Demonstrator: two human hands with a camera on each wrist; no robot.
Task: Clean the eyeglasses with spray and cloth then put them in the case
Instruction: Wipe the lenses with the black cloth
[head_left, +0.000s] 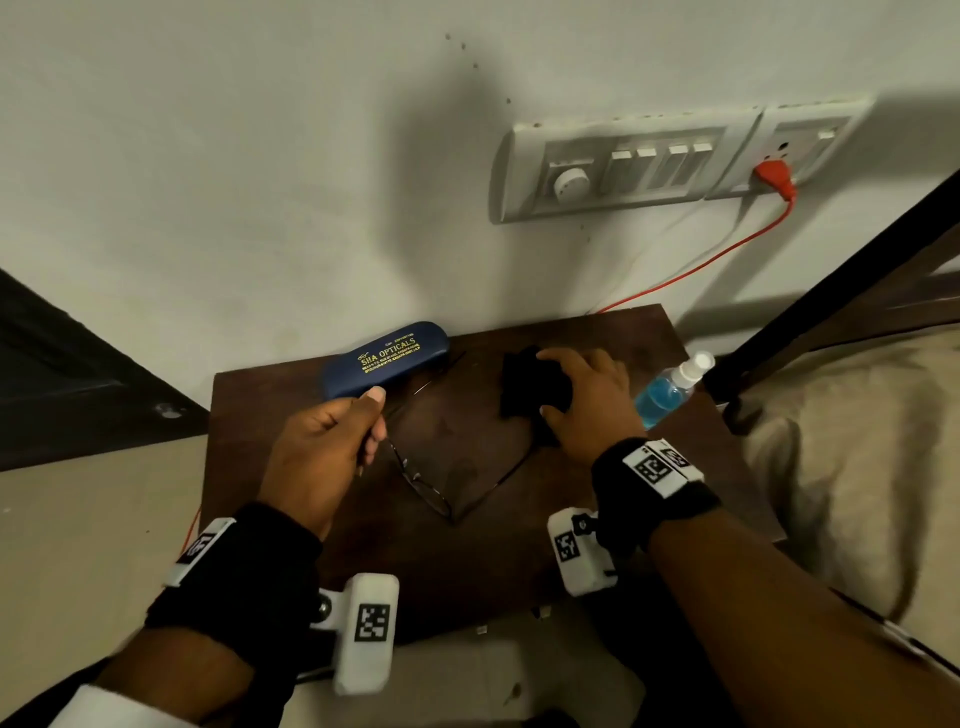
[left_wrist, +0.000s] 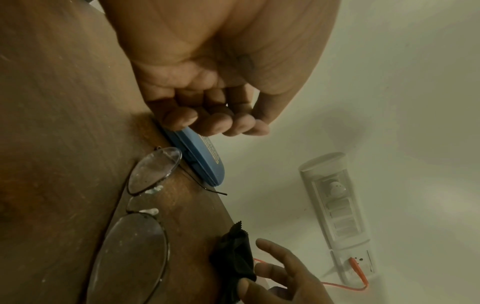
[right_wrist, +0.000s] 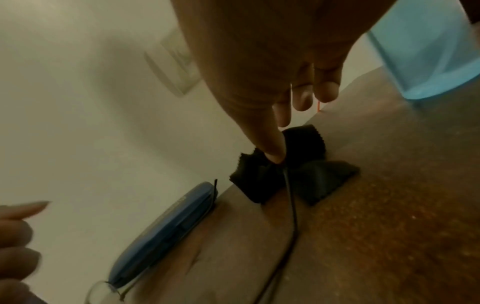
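Observation:
Thin-framed eyeglasses (head_left: 421, 483) lie on the dark wooden table (head_left: 467, 561) with both temples spread; their lenses (left_wrist: 135, 257) look smeared. My left hand (head_left: 374, 421) hovers just left of them, fingers loosely curled (left_wrist: 221, 123), holding nothing. The shut blue case (head_left: 384, 358) lies by the wall, just beyond that hand. A crumpled black cloth (head_left: 519, 384) sits at the table's back, on one temple tip. My right hand (head_left: 550, 384) is spread over the cloth, and its index finger (right_wrist: 275, 152) presses on the cloth (right_wrist: 259, 185). A spray bottle (head_left: 665, 395) of blue liquid lies right of it.
The table stands against a white wall. A switchboard (head_left: 623, 166) on the wall holds a red plug (head_left: 774, 174) whose cable drops behind the table. A beige cushion (head_left: 857, 467) and a dark slanted bar (head_left: 831, 291) border the right side; a dark panel (head_left: 52, 374) stands at the left.

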